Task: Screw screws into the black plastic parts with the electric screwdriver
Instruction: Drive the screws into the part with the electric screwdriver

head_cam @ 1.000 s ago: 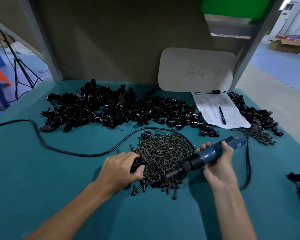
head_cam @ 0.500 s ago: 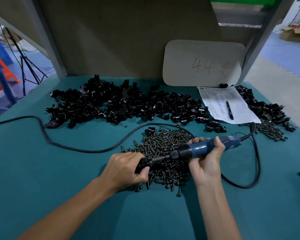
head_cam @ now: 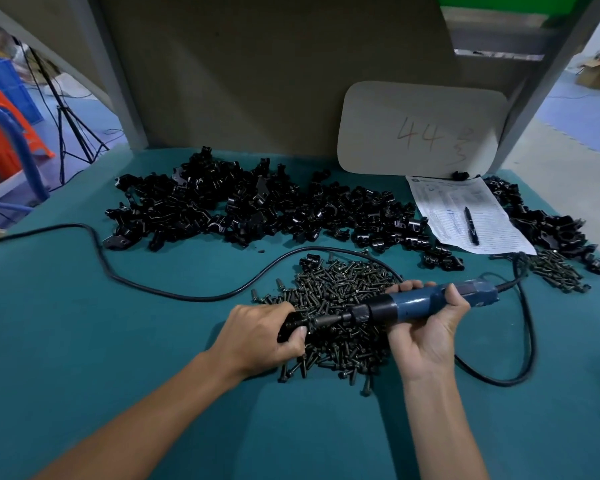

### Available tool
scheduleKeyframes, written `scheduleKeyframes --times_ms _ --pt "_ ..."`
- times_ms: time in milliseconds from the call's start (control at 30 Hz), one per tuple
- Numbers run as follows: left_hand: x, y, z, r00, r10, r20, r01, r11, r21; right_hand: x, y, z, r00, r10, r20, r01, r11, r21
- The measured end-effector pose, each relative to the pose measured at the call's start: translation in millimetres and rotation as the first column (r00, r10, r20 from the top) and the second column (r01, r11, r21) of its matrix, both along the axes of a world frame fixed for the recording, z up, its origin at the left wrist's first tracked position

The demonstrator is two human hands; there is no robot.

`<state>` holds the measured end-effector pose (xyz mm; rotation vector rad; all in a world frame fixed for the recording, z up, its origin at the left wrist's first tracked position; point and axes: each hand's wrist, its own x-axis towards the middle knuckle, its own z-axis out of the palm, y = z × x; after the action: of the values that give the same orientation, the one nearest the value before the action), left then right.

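The electric screwdriver, gripped in the right hand, has its bit against the black plastic part pinched by the left hand above the screw pile

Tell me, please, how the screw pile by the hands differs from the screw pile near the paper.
The centre screw pile is much larger than the right screw pile. The centre screw pile lies under the electric screwdriver; the right screw pile lies untouched beside the paper. Both are loose dark screws on the teal mat.
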<state>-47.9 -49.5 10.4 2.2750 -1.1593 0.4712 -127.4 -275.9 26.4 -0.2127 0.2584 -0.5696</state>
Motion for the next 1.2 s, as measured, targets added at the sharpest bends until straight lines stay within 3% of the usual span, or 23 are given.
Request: scheduleKeyframes --times_ms 233,467,667,967,1200 --pt "1 0 -1 1.000 -0.002 -0.029 0.003 0.999 0.034 2 1 -5 0.999 -0.013 -0.039 0.011 0.999 -0.045" --pt "2 4 0 0.994 -0.047 -0.097 0.051 0.998 0.045 4 -2 -6 0.994 0.099 -0.048 -0.104 0.988 -0.115" --pt "3 7 -1 0.979 -0.112 -0.173 0.120 0.992 0.033 1 -4 -9 0.979 0.190 0.078 -0.183 0.979 -0.090" --pt "7 8 0 0.964 -0.057 -0.261 0.042 0.997 -0.060 -8 -7 -7 0.899 0.382 0.213 -0.351 0.921 -0.172" --pt "11 9 -3 0.958 -0.091 -0.270 0.079 0.995 -0.055 -9 -11 -8 0.854 0.477 0.208 -0.435 0.873 -0.219"
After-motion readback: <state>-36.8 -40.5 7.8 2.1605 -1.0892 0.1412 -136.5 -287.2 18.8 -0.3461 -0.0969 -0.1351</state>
